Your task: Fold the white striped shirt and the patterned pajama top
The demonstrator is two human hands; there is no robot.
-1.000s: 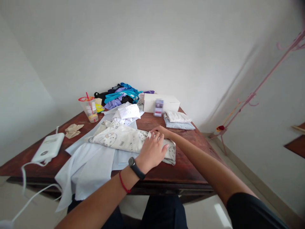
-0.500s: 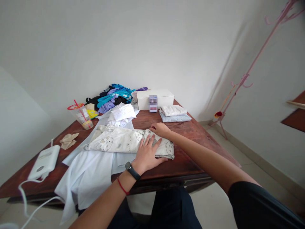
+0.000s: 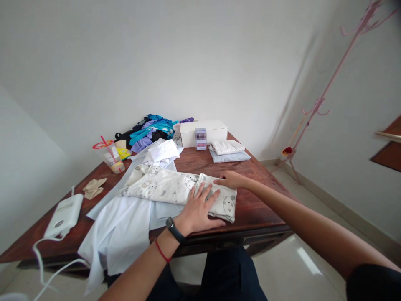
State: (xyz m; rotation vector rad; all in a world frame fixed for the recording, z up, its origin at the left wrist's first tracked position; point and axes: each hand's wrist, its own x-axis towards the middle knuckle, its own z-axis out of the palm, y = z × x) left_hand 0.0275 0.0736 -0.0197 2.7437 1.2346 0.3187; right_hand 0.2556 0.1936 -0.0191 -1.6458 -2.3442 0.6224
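Observation:
A white garment with a grey cartoon-cat print [image 3: 169, 184] lies across the table, its right end folded over on itself. My left hand [image 3: 200, 209], with a black band on the wrist, rests flat on that folded end, fingers spread. At the far edge of the fold my right hand [image 3: 233, 179] touches the cloth, its thumb and index finger apart and the other fingers partly hidden. Beneath the garment are pale blue and white cloths [image 3: 125, 225], one hanging over the table's front edge.
A folded stack [image 3: 228, 151] sits at the back right beside a white box [image 3: 216, 130] and a small blurred box [image 3: 201, 140]. Further left are piled clothes [image 3: 156, 129], a plastic cup [image 3: 114, 159], a crumpled napkin [image 3: 94, 188] and a white power bank [image 3: 64, 215] with a cable.
My right hand has moved right along the garment's far edge, its fingers loosening. My left hand stays on the fold. The view has shifted slightly.

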